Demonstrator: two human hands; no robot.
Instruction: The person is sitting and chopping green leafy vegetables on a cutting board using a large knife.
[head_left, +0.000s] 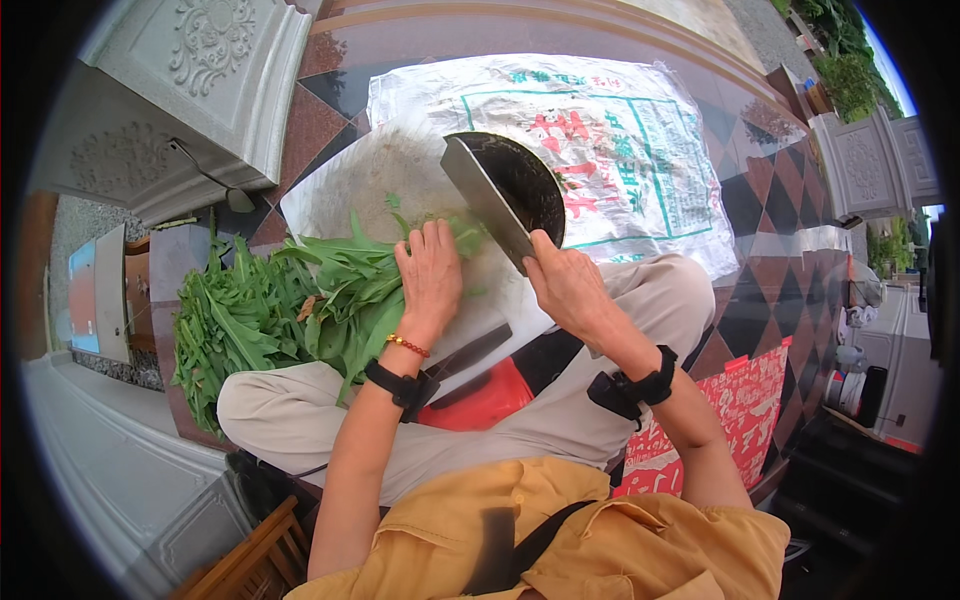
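Note:
My left hand (431, 270) presses a bunch of long green leaves (349, 274) against a worn white cutting board (345, 180). My right hand (566, 281) grips a broad cleaver (487, 202), its blade tilted over the board's edge beside a dark round basin (525, 176). Small cut bits of leaf (469, 236) lie between my left hand and the blade. A second, dark knife (472, 352) rests on the near part of the board. To the left, a larger heap of leafy greens (232, 322) spreads over the floor beside my knee.
A white woven sack (652, 165) with printed writing lies on the tiled floor (757, 292) beyond the basin. Something red (480, 401) sits under the board's near edge. A red printed sheet (742, 420) is at right. A carved stone pillar base (202, 82) stands far left.

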